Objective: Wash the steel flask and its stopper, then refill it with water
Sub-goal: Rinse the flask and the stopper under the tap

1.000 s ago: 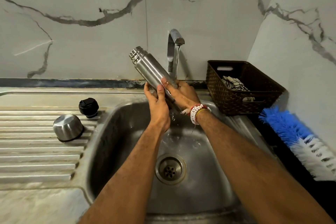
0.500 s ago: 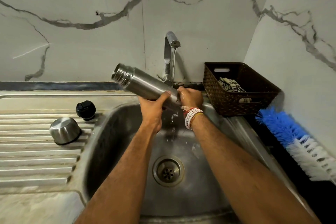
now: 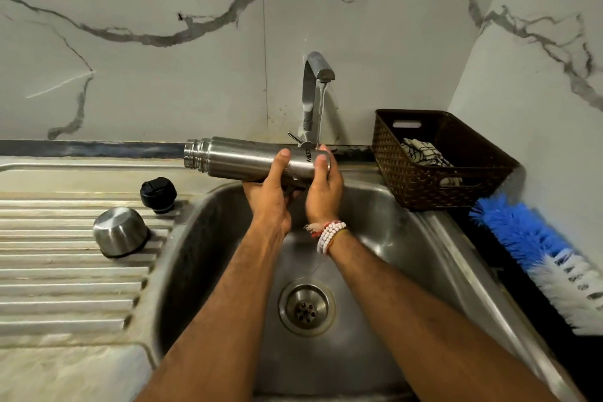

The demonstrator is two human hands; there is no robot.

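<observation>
Steel takes up most of the view from where I stand: a stainless steel sink basin (image 3: 408,254), wet inside, with a round perforated drain (image 3: 306,305) at its bottom. To its left runs the ribbed steel draining board (image 3: 65,271). Behind both rises a grey-veined marble wall (image 3: 130,75).

At the sink's back right corner sits a dark brown woven plastic basket (image 3: 424,179), with a crumpled black-and-white patterned cloth (image 3: 421,153) inside. Just beside the basket, a blue and white bristle brush (image 3: 538,254) lies along the dark counter edge. A curved chrome tap (image 3: 310,91) stands at the back of the sink, and a thin stream of water (image 3: 321,114) falls from it.

Under that stream, above the back of the basin, the person holds the brushed steel flask (image 3: 235,157) level. Its open threaded mouth points left and its base points right. Dark lettering shows near the base. The left hand (image 3: 270,192) grasps the flask's middle from below, thumb laid over the front. The right hand (image 3: 323,192), white bead bracelets (image 3: 329,235) at the wrist, wraps the base end, where the water lands.

On the draining board a domed steel cup lid (image 3: 119,233) rests mouth down. The black round stopper (image 3: 158,194) stands near it, close to the basin's rim and well apart from the flask.
</observation>
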